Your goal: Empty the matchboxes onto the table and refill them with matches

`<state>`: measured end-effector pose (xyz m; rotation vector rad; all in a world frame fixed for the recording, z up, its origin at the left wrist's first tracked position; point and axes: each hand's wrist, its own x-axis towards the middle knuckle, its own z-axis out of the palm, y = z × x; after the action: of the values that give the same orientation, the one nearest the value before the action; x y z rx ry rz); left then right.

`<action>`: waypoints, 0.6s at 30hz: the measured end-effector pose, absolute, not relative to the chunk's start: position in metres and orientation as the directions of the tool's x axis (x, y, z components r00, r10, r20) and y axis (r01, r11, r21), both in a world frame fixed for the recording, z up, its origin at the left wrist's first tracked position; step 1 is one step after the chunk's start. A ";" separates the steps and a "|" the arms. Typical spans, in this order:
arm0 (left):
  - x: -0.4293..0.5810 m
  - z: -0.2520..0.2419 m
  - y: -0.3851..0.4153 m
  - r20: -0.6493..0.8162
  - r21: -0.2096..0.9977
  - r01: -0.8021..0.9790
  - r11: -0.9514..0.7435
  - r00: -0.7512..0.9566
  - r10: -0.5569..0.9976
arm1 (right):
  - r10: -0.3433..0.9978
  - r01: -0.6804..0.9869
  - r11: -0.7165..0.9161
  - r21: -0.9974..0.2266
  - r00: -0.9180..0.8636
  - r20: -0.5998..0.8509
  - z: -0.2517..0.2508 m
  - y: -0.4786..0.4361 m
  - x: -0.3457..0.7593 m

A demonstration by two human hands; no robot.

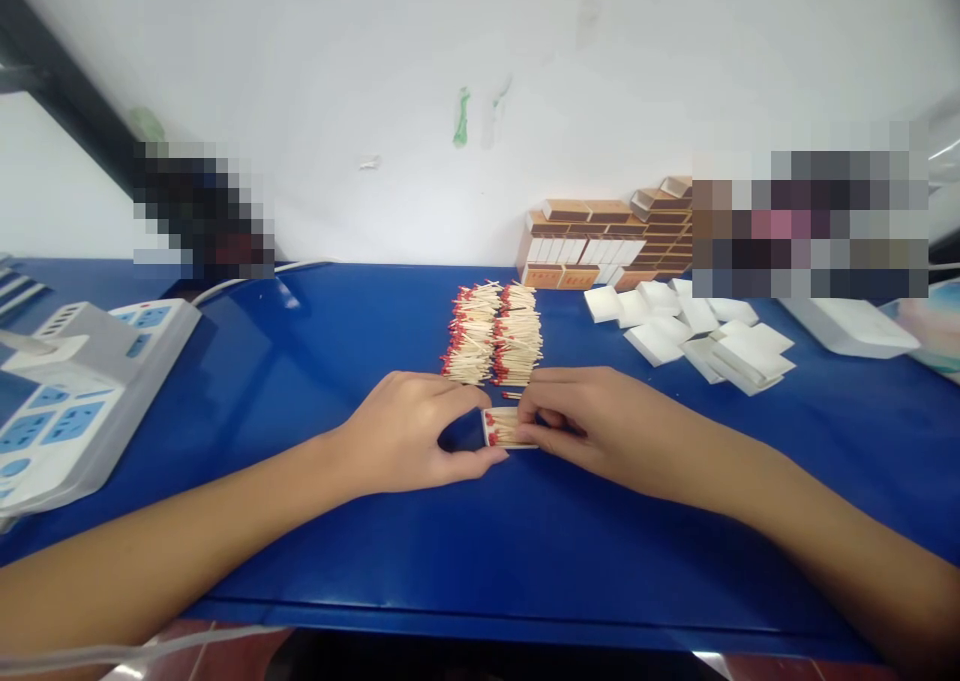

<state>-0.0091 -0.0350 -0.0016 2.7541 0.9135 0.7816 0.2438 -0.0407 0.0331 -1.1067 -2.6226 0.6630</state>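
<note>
A small white matchbox tray (504, 444) lies on the blue table, with red-headed matches (501, 427) inside it, heads toward the left. My left hand (420, 431) grips the tray's left end between thumb and fingers. At the tray's right end, the bent fingers of my right hand (585, 421) press together on the matches and hide that end. Just beyond the tray lie two stacked rows of loose matches, a left pile (472, 336) and a right pile (518, 336). A few stray matches (512, 395) rest between the right pile and the tray.
White empty trays (660, 336) lie scattered at the right. Brown matchboxes (585, 246) are stacked against the white wall. A power strip (112, 411) with a plugged-in adapter sits at the left. The blue table's (450, 581) front edge runs below my hands.
</note>
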 end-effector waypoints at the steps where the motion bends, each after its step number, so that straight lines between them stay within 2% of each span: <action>1: -0.009 -0.001 -0.035 0.434 0.282 0.519 -0.807 0.681 0.589 | 0.722 0.619 0.618 -0.484 -0.691 0.039 0.033 -0.041 0.243; 10: -0.010 0.001 -0.036 0.402 0.291 0.526 -0.799 0.691 0.601 | 0.782 0.678 0.606 -0.416 -0.605 0.152 0.031 -0.030 0.247; 18: -0.010 0.000 -0.035 0.384 0.300 0.541 -0.785 0.685 0.619 | 0.784 0.721 0.592 -0.360 -0.618 0.052 0.021 -0.019 0.256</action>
<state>-0.0102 -0.0351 -0.0002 2.7322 0.9479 0.7122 0.2561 -0.0194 0.0212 -1.2533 -2.6151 0.4531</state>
